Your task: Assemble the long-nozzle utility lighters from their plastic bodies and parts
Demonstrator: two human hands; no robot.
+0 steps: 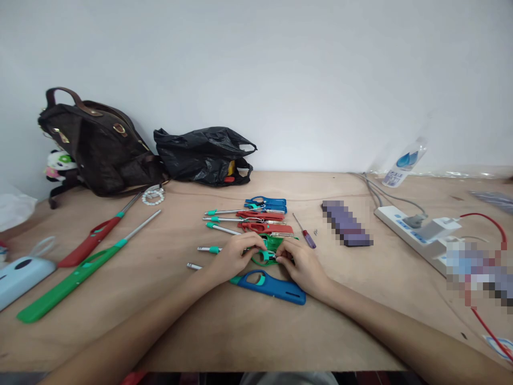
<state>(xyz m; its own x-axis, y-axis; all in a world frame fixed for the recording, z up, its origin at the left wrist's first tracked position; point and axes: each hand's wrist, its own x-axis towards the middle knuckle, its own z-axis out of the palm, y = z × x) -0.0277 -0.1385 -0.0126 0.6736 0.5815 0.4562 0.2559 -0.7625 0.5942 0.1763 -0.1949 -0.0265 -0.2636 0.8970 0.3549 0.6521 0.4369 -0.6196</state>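
At the middle of the table, my left hand (240, 254) and my right hand (300, 262) close in on an opened green lighter (264, 261) with teal parts inside. The fingertips of my left hand grip it near its teal trigger. My right hand pinches at its inner parts; the small piece between those fingertips is too fine to name. Just below lies a blue long-necked lighter (276, 286). Beyond my hands, red lighter shells (266, 229) and blue lighter shells (266, 203) lie opened in a column, their metal tubes pointing left.
A purple-handled screwdriver (308, 239) lies beside tiny screws (316, 232). Red (86, 248) and green (76, 278) whole lighters rest at left, near a light-blue case (26, 278). Behind are a backpack (104, 144), black plastic bag (200, 158) and bracelet (153, 196). A power strip (411, 235) and bottle (404, 163) stand right.
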